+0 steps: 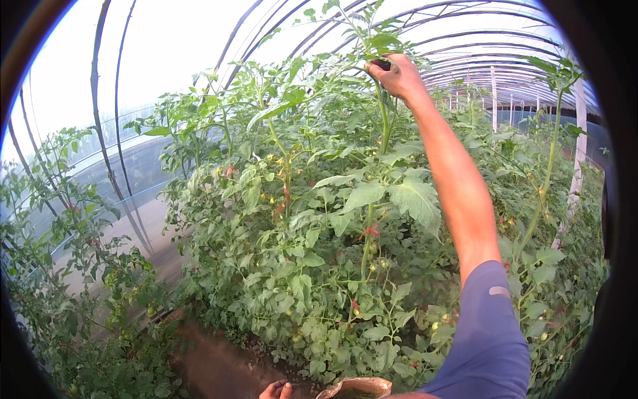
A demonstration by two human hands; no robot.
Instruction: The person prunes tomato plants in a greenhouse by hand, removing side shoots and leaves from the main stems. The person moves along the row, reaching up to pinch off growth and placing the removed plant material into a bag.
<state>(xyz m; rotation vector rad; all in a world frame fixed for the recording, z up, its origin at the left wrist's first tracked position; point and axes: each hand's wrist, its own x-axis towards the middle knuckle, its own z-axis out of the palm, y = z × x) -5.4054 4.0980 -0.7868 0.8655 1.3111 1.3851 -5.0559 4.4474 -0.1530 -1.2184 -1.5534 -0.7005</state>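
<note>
My right hand (396, 76) reaches up to the top of a tall tomato plant. Its thumb and fingers curl around the upper part of the green stem (384, 117), among the leaves. Broad tomato leaves (366, 195) spread below my raised forearm. Only the fingertips and thumb of my left hand (276, 390) show at the bottom edge; whether they hold anything is hidden. Just right of them is the open rim of a tan bag (356, 383), with some green matter inside.
Dense tomato plants (299, 239) with yellow flowers, red ties (371, 230) and small green fruits surround me. A bare soil path (214, 354) runs at lower left. Dark poles (102, 99) and clear plastic sheeting stand left. A white post (578, 149) rises right, under arched greenhouse ribs.
</note>
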